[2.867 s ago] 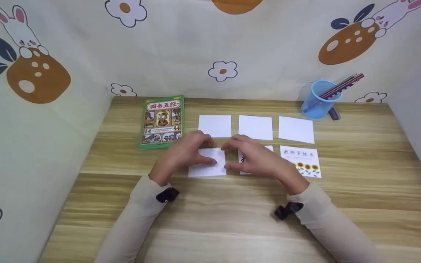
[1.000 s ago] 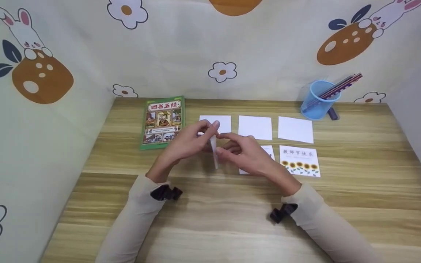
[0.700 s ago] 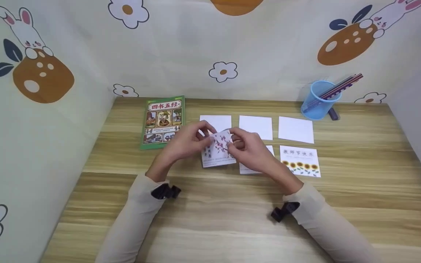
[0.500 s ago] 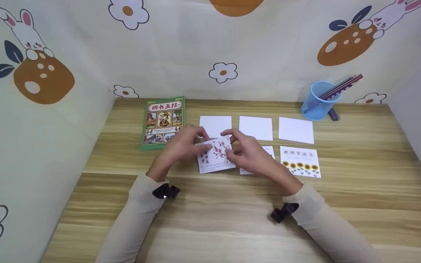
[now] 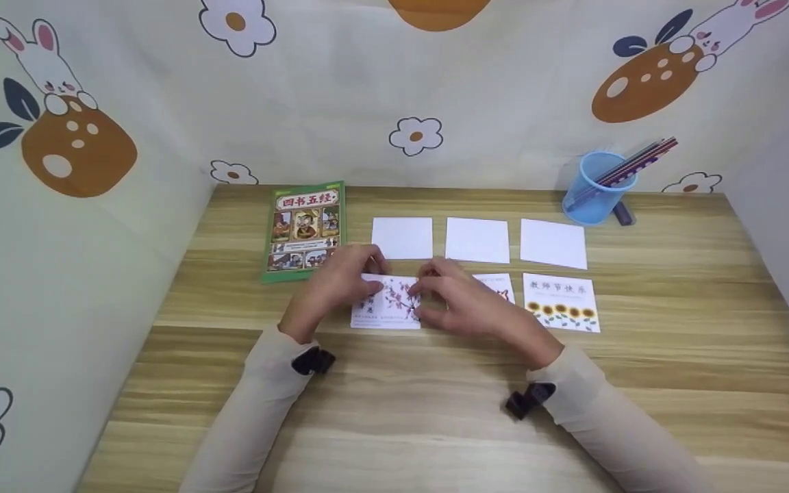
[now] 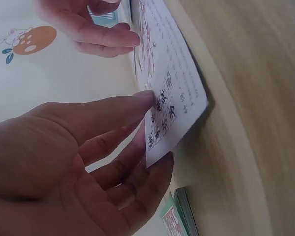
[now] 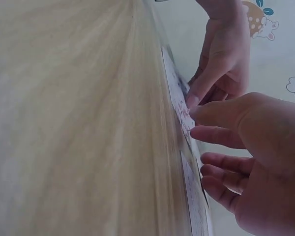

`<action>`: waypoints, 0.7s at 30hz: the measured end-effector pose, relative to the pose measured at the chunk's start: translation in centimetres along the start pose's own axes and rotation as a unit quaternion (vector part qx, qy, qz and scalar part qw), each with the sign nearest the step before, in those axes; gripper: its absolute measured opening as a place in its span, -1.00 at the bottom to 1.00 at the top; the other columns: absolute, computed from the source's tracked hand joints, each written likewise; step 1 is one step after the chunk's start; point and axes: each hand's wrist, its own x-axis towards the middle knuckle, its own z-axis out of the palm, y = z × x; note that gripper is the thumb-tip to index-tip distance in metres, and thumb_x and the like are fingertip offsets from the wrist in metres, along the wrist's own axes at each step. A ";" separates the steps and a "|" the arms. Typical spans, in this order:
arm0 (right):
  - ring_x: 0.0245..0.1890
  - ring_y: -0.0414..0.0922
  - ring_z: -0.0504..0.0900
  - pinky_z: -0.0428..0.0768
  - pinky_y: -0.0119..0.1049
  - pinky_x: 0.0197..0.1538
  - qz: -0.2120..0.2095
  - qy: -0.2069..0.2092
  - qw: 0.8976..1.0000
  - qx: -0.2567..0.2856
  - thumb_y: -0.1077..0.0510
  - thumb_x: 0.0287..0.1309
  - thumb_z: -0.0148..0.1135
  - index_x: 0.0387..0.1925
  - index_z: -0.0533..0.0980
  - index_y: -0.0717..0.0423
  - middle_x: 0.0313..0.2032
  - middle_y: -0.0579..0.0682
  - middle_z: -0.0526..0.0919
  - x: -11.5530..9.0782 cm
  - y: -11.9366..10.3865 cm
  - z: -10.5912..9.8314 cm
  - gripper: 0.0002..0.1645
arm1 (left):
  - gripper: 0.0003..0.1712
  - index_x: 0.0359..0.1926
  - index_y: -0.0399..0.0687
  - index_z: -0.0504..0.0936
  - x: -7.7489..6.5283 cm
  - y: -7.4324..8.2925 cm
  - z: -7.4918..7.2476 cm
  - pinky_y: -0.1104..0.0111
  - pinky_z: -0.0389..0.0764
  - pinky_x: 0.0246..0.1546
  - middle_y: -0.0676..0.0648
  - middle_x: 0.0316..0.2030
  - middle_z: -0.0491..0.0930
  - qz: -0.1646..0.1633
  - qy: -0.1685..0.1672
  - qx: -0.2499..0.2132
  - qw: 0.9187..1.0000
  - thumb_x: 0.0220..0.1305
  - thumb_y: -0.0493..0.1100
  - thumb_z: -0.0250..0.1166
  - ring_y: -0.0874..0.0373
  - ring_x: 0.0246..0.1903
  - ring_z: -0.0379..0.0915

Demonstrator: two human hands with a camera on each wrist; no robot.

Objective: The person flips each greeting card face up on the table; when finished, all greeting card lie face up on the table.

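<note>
A white card with pink blossoms and dark characters (image 5: 394, 299) lies at the left of the front row. My left hand (image 5: 335, 282) pinches its left edge; in the left wrist view the thumb (image 6: 137, 103) is on top, fingers below, and the near corner stands slightly off the table. My right hand (image 5: 478, 306) is at its right edge with loosely bent fingers, the thumb (image 7: 206, 114) close to the surface. That hand partly covers a second printed card (image 5: 502, 282). To its right lies a sunflower card (image 5: 562, 316).
Three blank white cards (image 5: 401, 238) form a row behind. A green comic-style book (image 5: 305, 226) lies at the back left. At the back right stands a blue cup (image 5: 587, 198) holding several pencils (image 5: 641, 161), with a small dark block (image 5: 623, 213) beside it.
The card's plain white face was up; both hands lifted it and turned it blossom side up. Since then it has come down to the table, leftward and straighter, and the right fingers have loosened.
</note>
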 end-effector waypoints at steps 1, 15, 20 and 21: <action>0.30 0.03 0.50 0.56 0.00 0.42 -0.003 -0.001 1.000 -0.001 0.01 0.36 0.46 0.19 0.72 0.08 0.25 0.08 0.56 0.0 0.0 0.0 -0.56 | -0.72 0.05 -0.06 0.73 0.0 0.0 0.0 0.07 0.69 0.14 -0.10 -0.04 0.76 0.000 -0.003 0.002 1.000 0.34 -0.25 0.50 -0.04 -0.02 0.66; 0.33 -0.02 0.54 0.53 0.02 0.45 0.001 0.005 0.998 0.066 0.02 0.47 0.37 0.24 0.68 0.05 0.24 0.00 0.65 -0.9 1.8 -1.6 -0.59 | -0.56 0.14 -0.16 0.70 -0.7 0.7 -0.8 0.04 0.68 0.22 -0.20 0.05 0.74 0.029 -0.014 -0.001 0.999 0.27 -0.20 0.57 -0.11 0.08 0.67; 0.27 0.03 0.62 0.57 0.09 0.41 0.018 0.063 0.993 0.098 0.09 0.47 0.39 0.17 0.70 0.11 0.16 0.05 0.71 -2.9 4.4 -3.7 -0.66 | -0.53 0.19 -0.18 0.68 -0.7 2.3 -0.1 0.05 0.69 0.24 -0.21 0.09 0.72 0.064 -0.028 -0.021 0.997 0.34 -0.13 0.55 -0.12 0.12 0.67; 0.26 0.05 0.63 0.58 0.10 0.40 0.025 0.078 0.992 0.100 0.11 0.45 0.41 0.17 0.70 0.12 0.15 0.05 0.72 -3.4 5.1 -4.1 -0.66 | -0.52 0.20 -0.18 0.68 -0.6 2.7 0.1 0.05 0.68 0.25 -0.21 0.10 0.71 0.073 -0.028 -0.020 0.997 0.33 -0.13 0.55 -0.12 0.14 0.66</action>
